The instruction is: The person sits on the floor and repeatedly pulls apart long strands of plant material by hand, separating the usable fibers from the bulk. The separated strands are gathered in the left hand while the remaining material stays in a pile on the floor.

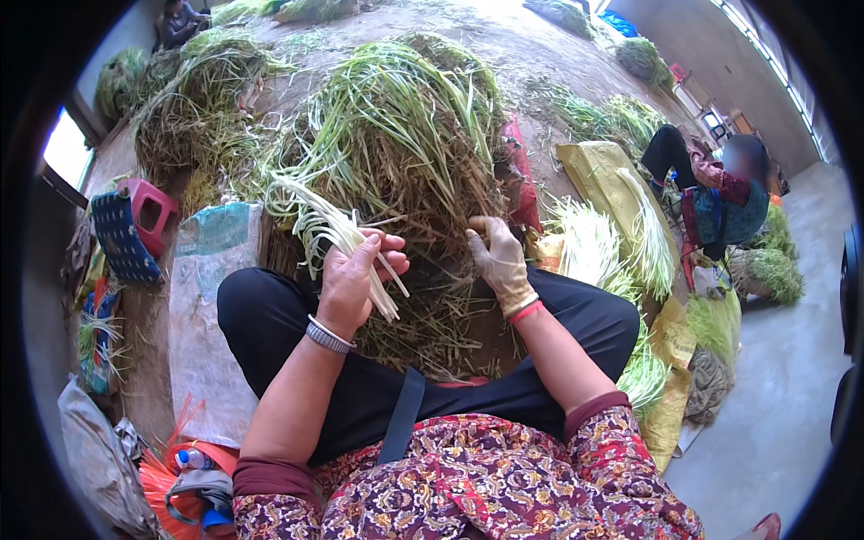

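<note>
My bare left hand (354, 277) is closed around a small bunch of pale, peeled stalks (337, 226), their green leaf ends drooping toward the upper left. My right hand (498, 260), in a thin whitish glove, has its fingers bent at the lower edge of a big heap of long green leafy plants (405, 128) with brown, dry lower parts. Whether its fingertips pinch a stem cannot be told. Loose trimmings (432, 324) lie between my legs. Right of my knee, bundles of cleaned whitish-green stalks (587, 236) rest beside a yellow woven sack (607, 182).
A pale woven sack (209, 324) lies at left, near a pink plastic stool (152, 212). Orange plastic strands (165, 479) and a small bottle (192, 459) are at lower left. One person (722, 196) sits at right, another (179, 23) far at upper left. More plant heaps (202, 101) stand around.
</note>
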